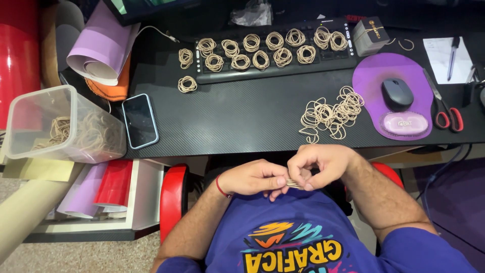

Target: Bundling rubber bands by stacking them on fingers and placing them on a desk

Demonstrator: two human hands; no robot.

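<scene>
Both hands meet in front of my chest, below the desk edge. My left hand [255, 178] and my right hand [317, 164] pinch a small bundle of tan rubber bands [293, 184] between their fingertips. A loose pile of rubber bands [331, 114] lies on the black desk [242, 114] just above my right hand. Several small bundled rings of bands [260, 49] sit in rows on the black keyboard [275, 71], and two more lie on the desk to its left.
A clear plastic tub [63, 124] holding rubber bands hangs off the desk's left edge beside a phone [140, 121]. A purple mouse pad [394, 96] with a mouse, scissors [444, 108], a small box [370, 34], paper with a pen, and rolled sheets [101, 45] surround the workspace.
</scene>
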